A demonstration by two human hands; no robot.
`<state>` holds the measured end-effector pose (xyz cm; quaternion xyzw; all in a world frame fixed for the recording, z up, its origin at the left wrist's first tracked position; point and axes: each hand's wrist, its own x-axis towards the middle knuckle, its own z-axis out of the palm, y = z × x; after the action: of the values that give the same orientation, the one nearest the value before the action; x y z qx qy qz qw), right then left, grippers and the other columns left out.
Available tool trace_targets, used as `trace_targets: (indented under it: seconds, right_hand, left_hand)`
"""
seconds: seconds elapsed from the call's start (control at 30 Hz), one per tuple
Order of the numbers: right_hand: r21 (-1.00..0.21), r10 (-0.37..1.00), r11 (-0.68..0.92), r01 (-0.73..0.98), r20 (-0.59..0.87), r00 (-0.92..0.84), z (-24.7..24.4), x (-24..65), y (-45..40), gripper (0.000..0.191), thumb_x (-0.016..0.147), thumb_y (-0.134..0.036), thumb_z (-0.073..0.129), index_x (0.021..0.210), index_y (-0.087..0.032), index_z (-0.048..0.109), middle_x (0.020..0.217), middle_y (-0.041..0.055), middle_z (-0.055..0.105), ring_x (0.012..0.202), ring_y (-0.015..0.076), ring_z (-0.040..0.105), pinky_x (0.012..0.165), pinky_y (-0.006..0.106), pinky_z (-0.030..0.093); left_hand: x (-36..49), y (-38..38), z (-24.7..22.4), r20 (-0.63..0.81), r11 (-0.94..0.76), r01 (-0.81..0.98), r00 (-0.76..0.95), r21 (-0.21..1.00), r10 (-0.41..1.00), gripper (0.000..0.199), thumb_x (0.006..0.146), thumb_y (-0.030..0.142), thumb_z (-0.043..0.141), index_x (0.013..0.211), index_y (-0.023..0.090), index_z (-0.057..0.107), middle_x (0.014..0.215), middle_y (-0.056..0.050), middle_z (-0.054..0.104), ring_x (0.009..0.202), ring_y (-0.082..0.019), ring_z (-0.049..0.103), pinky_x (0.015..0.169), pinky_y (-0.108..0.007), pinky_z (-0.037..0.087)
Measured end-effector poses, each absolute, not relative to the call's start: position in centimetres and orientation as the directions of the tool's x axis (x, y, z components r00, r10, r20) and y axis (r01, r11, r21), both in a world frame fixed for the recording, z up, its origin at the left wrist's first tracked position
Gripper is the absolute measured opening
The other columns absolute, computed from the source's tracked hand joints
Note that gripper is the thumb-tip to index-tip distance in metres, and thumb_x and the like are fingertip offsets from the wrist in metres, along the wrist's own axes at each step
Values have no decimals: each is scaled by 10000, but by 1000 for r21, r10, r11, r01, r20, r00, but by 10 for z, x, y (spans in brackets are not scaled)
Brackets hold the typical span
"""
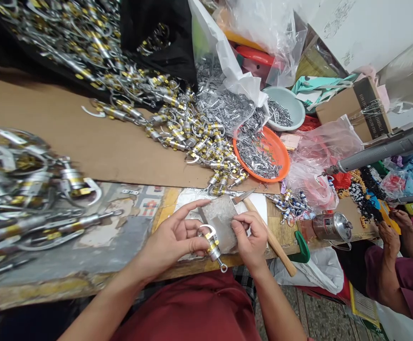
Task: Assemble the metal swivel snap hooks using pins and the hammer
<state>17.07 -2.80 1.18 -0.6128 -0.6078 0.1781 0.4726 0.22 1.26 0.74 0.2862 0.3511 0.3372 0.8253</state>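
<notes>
My left hand (183, 232) is closed on a small silver-and-yellow metal keychain piece (212, 250), with a curved hook at one end and an eye ring at the other. The piece lies over the near edge of a grey metal block (222, 220). At the block's right side is my right hand (252, 237), thumb and fingers pinched together; what they hold, if anything, I cannot make out. A hammer with a wooden handle (275, 244) lies just right of the block, partly behind my right hand.
Many similar keychain pieces (178, 123) are heaped behind and at left (32, 175). An orange dish (284, 158) and a pale bowl (297, 106) hold small metal parts. At right are an electric screwdriver (387, 147), a lidded metal cup (330, 227) and another person's hand (391, 237).
</notes>
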Motion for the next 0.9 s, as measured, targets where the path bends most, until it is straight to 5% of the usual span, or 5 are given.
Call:
trace_targets:
  seconds: [0.9]
  right_hand:
    - [-791, 886, 211, 574, 403, 229, 5, 169, -27, 86, 823, -196, 550, 814, -184, 635, 725, 7, 585, 636, 118, 528, 558, 236, 423]
  left_hand:
    - [2, 12, 9, -370, 599, -361, 531, 715, 762, 839, 528, 168, 807, 1243, 188, 367, 614, 47, 628, 520, -120, 578, 459, -211, 507]
